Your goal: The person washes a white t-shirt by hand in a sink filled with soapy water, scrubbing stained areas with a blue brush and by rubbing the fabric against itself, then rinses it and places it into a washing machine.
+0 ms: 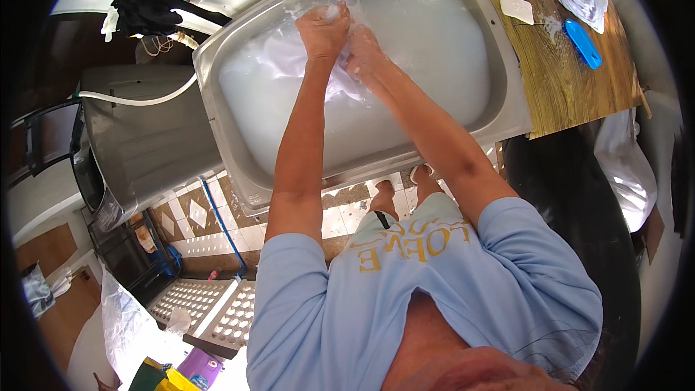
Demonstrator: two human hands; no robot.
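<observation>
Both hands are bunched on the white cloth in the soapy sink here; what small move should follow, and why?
Probably rub the bunched white cloth between the left hand and right hand. Both fists grip it together at the suds, and most of it trails in the milky water of the sink.

Cloth (289, 58) in sink (507, 101); brush (583, 43) right.

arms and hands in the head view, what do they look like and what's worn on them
Both forearms are bare. Short light blue t-shirt sleeves end above the elbows. The left hand and right hand wear no gloves; no rings or watch are visible. White suds cling to the fingers.
</observation>
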